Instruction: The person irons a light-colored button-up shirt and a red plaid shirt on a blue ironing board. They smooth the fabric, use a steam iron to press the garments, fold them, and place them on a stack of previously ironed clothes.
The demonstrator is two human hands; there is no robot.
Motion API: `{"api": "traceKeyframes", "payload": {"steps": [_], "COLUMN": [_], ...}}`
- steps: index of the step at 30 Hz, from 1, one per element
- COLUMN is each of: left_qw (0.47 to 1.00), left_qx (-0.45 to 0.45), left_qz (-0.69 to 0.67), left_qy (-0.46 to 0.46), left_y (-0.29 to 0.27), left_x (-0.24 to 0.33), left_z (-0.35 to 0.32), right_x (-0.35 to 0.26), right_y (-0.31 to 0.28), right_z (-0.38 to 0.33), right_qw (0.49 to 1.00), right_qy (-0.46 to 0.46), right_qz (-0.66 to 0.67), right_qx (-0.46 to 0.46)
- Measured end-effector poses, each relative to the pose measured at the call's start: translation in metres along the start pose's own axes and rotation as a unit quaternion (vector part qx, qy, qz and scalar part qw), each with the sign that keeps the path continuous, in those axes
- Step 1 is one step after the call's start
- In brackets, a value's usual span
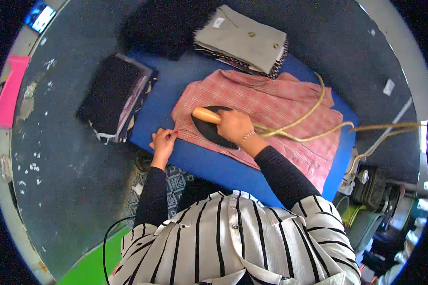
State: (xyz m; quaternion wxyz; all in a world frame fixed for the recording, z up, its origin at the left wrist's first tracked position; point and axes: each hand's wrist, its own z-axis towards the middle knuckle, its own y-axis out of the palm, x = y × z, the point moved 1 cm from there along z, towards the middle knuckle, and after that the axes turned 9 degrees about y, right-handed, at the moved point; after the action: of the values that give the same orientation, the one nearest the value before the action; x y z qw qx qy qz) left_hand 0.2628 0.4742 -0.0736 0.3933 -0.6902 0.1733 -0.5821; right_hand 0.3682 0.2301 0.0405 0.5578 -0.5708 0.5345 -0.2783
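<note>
A pink checked shirt (276, 107) lies spread on a blue ironing pad (195, 156). My right hand (234, 126) grips the wooden handle of a black iron (209, 128) that rests on the shirt's near left part. A yellow cord (314, 128) runs from the iron across the shirt to the right. My left hand (163, 142) pinches the shirt's left edge, holding the cloth flat just left of the iron.
A folded stack topped by a grey garment (242, 38) sits beyond the shirt. A dark folded pile (116, 97) lies left of the pad, and a black fuzzy cloth (159, 28) behind it. The grey floor (66, 156) surrounds the pad; bags stand at the lower right.
</note>
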Motion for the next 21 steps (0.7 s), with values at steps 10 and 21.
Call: {"api": "traceKeyframes", "payload": {"steps": [10, 21], "left_qw": [0.999, 0.986], "left_qx": [-0.029, 0.093], "left_qz": [0.011, 0.106], "left_qy": [0.020, 0.086], "left_y": [0.002, 0.011], "left_x": [-0.004, 0.064], "left_z": [-0.002, 0.005], "right_x": [0.129, 0.157], "right_y": [-0.022, -0.045], "right_z": [-0.112, -0.068], "right_qw": [0.962, 0.952], "right_qy": [0.270, 0.283], "right_qz": [-0.035, 0.081], "right_qx": [0.038, 0.090]}}
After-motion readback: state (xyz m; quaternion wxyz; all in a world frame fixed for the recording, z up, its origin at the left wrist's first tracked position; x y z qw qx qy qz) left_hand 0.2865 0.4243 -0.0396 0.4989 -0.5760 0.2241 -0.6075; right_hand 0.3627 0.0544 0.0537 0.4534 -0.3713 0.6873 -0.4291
